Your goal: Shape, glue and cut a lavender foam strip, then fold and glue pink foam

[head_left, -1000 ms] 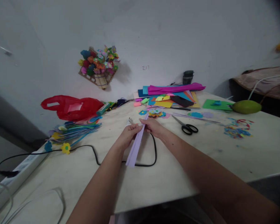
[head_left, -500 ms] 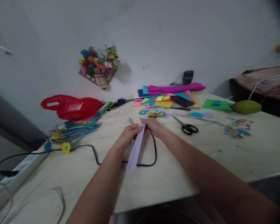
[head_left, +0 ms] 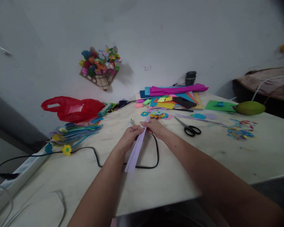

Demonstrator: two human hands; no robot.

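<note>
Head view: left fingers (head_left: pixel 136 129) and right fingers (head_left: pixel 152 124) pinch a lilac strip (head_left: pixel 136 152), partly hiding a white object (head_left: pixel 130 123).

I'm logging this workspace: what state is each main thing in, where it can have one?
Purple strip, held slanting in both hands
Left hand, pinching the strip
Right hand, pinching the strip
Scissors, laid down, apparently shut
Red bag, lying crumpled
Black cord, loosely curved
Dark container, upright

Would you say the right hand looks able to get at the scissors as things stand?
Probably yes: nothing visible lies between the right hand and the scissors, though it holds the lavender strip.
</note>
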